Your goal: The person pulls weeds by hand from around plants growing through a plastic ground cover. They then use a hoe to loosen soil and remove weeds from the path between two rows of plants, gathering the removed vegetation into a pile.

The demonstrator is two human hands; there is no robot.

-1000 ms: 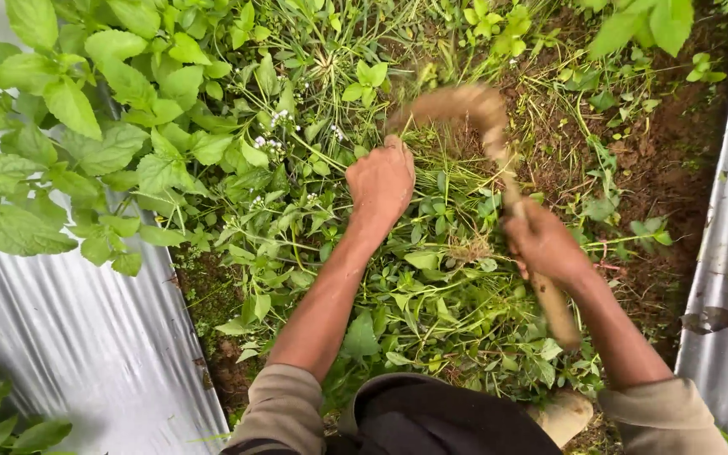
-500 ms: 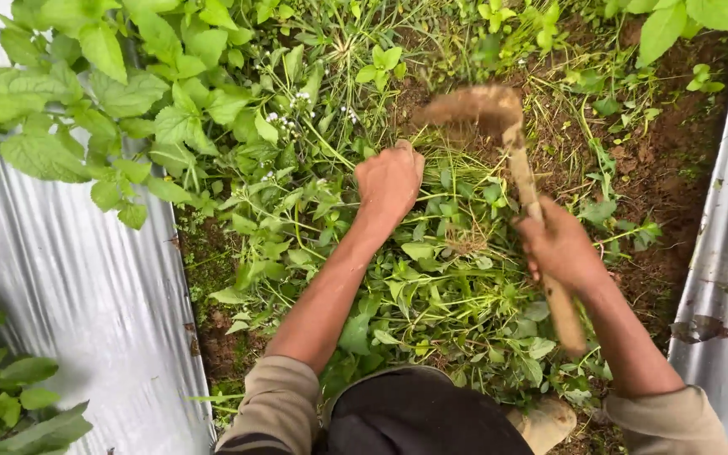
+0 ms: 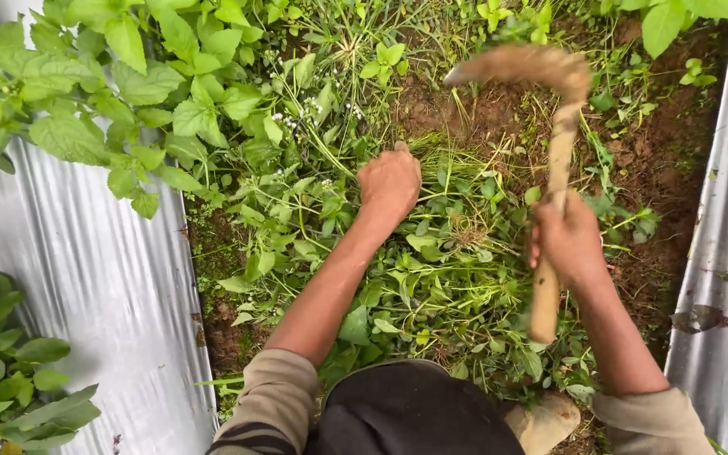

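Note:
My left hand (image 3: 389, 181) is closed around a bunch of green weeds (image 3: 330, 181) growing in the furrow. My right hand (image 3: 566, 240) grips the wooden handle of a sickle (image 3: 554, 160); its curved, soil-caked blade arches up and to the left above bare brown soil (image 3: 482, 105). A mat of cut grass and leafy weeds (image 3: 440, 278) lies between my arms. My sleeves are tan, and my dark trousers fill the bottom centre.
Silver plastic mulch (image 3: 86, 270) covers a bed on the left and another strip (image 3: 726, 219) on the right. Broad-leaved crop plants (image 3: 111, 93) hang over the left bed. My boot (image 3: 545, 421) rests on the soil at the bottom.
My left hand has shifted slightly left into the weeds. The sickle blade has swung up and further right, away from the hand.

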